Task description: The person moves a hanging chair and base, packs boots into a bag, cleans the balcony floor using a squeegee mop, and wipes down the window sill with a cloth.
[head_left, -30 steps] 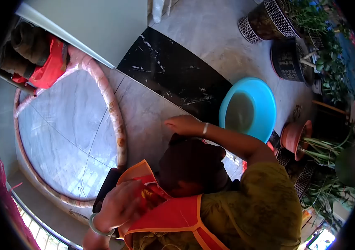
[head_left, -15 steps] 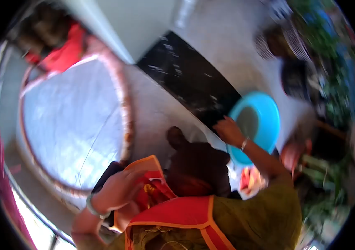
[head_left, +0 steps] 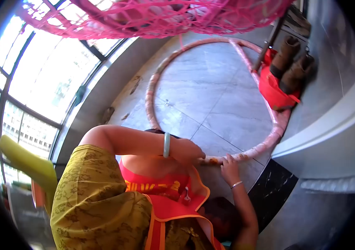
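Note:
A pink-wrapped hoop (head_left: 150, 98), patchy and worn in places, lies on the tiled floor in front of me. My left hand (head_left: 188, 151), with a pale green bangle at the wrist, reaches across to the hoop's near side. Its fingers are curled, and what they hold is hidden. My right hand (head_left: 230, 170), wearing a thin silver bracelet, is just right of it. The bent fingers of that hand press on the hoop's tube. A red apron (head_left: 173, 208) with orange edging and yellow lettering hangs below my arms.
Pink netting (head_left: 165, 18) hangs overhead. Brown boots (head_left: 285, 56) and a red bag (head_left: 275, 89) sit by the hoop's right side. A black marbled floor strip (head_left: 271, 191) runs beside a white door edge (head_left: 327, 114). Windows (head_left: 52, 68) line the left.
The view has swung round toward the hoop and windows. My right hand has left the turquoise basin's rim and come to the hoop. My left hand has moved from my lap to the hoop.

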### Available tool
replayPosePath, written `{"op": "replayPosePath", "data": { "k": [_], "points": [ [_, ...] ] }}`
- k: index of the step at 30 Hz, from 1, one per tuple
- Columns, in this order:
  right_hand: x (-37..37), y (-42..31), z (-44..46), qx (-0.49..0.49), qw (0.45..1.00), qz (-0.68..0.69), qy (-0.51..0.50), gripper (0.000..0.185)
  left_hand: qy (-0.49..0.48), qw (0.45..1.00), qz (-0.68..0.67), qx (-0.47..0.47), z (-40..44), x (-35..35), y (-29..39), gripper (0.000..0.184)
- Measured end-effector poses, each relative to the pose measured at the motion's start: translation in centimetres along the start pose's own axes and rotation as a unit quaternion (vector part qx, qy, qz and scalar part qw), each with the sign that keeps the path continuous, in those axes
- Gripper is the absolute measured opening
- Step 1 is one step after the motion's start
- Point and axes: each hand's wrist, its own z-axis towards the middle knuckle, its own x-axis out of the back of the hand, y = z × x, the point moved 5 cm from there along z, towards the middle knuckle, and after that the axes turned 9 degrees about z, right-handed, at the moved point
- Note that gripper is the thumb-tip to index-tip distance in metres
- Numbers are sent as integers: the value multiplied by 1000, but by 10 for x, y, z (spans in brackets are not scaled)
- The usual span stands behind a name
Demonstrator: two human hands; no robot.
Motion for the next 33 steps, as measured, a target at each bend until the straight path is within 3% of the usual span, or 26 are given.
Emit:
{"op": "replayPosePath", "data": {
  "k": [2,3,5,6,9,13,15,19,21,24,25,27,28,29,31,33],
  "points": [
    [-27,9,8,51,995,-79,-40,52,133,990,-40,22,-14,-10,-15,39],
    [-36,14,5,66,994,-76,-44,52,138,989,-46,37,-29,-15,-11,39],
    [-47,23,12,32,983,-138,-120,47,261,958,-109,50,-72,-19,6,38],
    [-46,23,13,5,978,-130,-164,51,315,938,-143,-17,-86,-29,14,34],
    [-38,23,16,14,966,-126,-224,56,259,952,-141,-80,-102,-38,43,32],
    [-41,27,17,24,953,-185,-239,63,212,938,-261,-87,-69,-46,46,31],
    [-46,27,15,43,943,-223,-243,78,244,921,-276,-124,-65,-40,47,31],
    [-37,16,19,53,925,-242,-289,88,311,898,-256,-174,-57,-72,23,31],
    [-36,11,23,-26,913,-214,-348,85,338,894,-232,-178,-64,-85,10,30],
    [-41,15,32,-52,883,-237,-403,91,367,880,-226,-199,-85,-96,-13,29],
    [-42,22,40,-49,877,-248,-409,91,378,877,-212,-207,-93,-97,-22,29],
    [-53,30,54,-51,831,-212,-512,75,406,868,-213,-190,-109,-100,-39,28],
    [-62,29,65,-46,750,-180,-635,53,433,852,-218,-196,-118,-104,-48,28],
    [-67,30,81,-47,738,-187,-646,53,457,837,-224,-200,-125,-109,-58,28],
    [-79,29,121,-57,817,-231,-525,46,487,812,-244,-212,-132,-119,-67,28],
    [-103,-27,176,-26,823,-258,-505,39,548,804,-119,-197,-153,-121,-58,27]
  ]
}}
